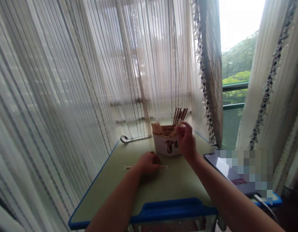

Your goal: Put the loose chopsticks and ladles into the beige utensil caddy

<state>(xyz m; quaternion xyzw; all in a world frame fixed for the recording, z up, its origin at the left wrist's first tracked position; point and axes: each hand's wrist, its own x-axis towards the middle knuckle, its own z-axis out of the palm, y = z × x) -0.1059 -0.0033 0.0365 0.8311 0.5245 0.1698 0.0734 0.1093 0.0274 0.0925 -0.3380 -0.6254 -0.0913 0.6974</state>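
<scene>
A white holder with cut-out shapes in its front stands toward the back of the small table. Light wooden chopsticks and darker brown chopsticks rise from it. At its right side is my right hand, thumb and fingers pinched at the top of a pale chopstick in the holder. My left hand rests on the tabletop with curled fingers, and what is inside them is hidden. Beneath that hand lies a thin wrapped pair of chopsticks, its ends showing on both sides.
A metal slotted ladle lies at the table's back left edge. On the right, a phone or tablet with a white cable lies on the table, which has a blue rim. Sheer curtains hang close behind.
</scene>
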